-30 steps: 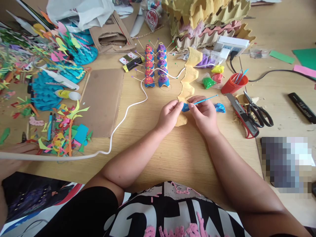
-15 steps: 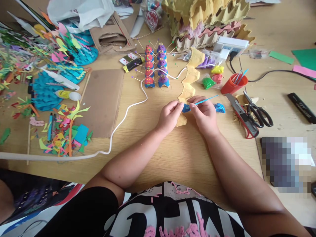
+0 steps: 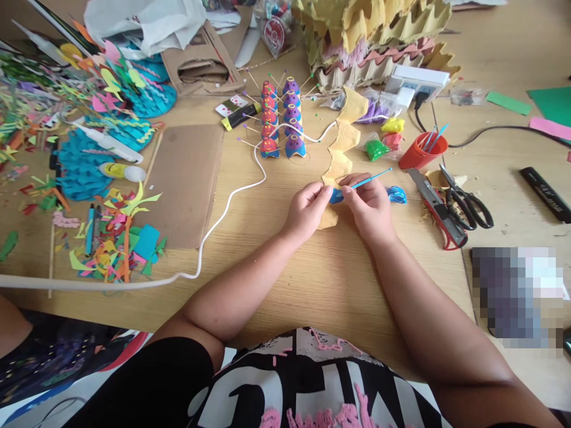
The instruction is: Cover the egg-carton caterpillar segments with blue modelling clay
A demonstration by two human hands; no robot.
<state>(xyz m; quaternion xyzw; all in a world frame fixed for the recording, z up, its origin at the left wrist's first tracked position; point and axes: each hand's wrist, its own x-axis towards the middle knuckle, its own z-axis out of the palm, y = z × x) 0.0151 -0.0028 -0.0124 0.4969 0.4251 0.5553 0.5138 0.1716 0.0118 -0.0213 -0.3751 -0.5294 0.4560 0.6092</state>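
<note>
Left grip (image 3: 307,209) clamped on carton strip (image 3: 338,166) | right grip (image 3: 371,209) pinching blue stick (image 3: 373,178) — partly hidden

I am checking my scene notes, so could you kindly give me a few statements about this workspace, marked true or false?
1. The right hand holds a thin blue stick. True.
2. The left hand lies flat on the brown cardboard. False: it pinches the yellow carton strip at its blue part.
3. A green lump lies near a red one. True.
4. The scissors stand in the red cup. False: they lie beside the cutter.
5. A white cord crosses the table. True.
</note>
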